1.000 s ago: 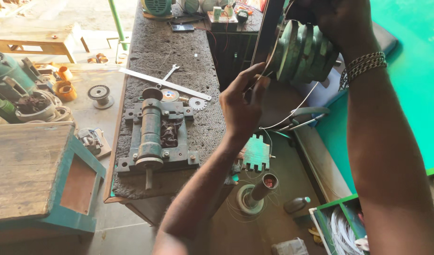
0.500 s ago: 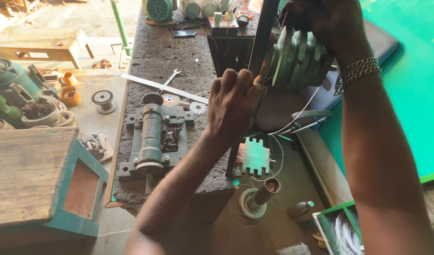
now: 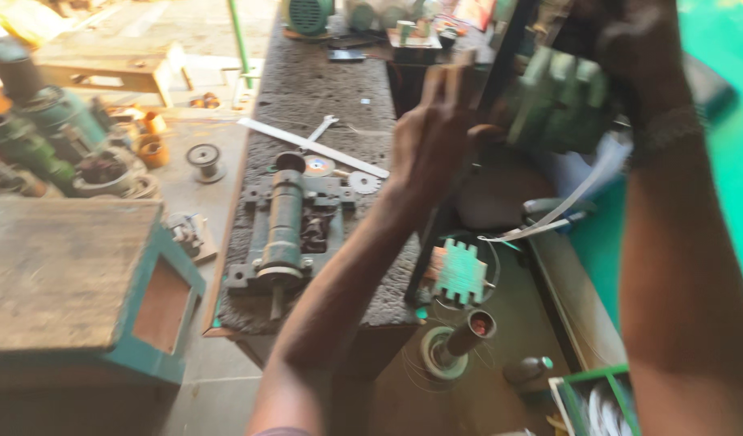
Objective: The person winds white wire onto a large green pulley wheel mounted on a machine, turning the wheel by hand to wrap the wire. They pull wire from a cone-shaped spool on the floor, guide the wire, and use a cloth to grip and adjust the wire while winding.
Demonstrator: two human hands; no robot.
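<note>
My right hand (image 3: 638, 56) grips the green motor part (image 3: 561, 101) up high. My left hand (image 3: 432, 133) presses flat beside it. If I slip, it could drop near the worktop's (image 3: 323, 89) right edge.

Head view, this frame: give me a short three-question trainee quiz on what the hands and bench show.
1. True or false: the right hand grips the green ribbed motor part from above.
2. Which lies on the dark bench behind the green cylindrical fixture? A) flat metal ruler B) hammer C) glass bottle
3. Fill in: the left hand is raised beside the motor part, with its palm side hidden, so its grip is ____ to judge.

Key: 1 true; 2 A; 3 impossible.
</note>
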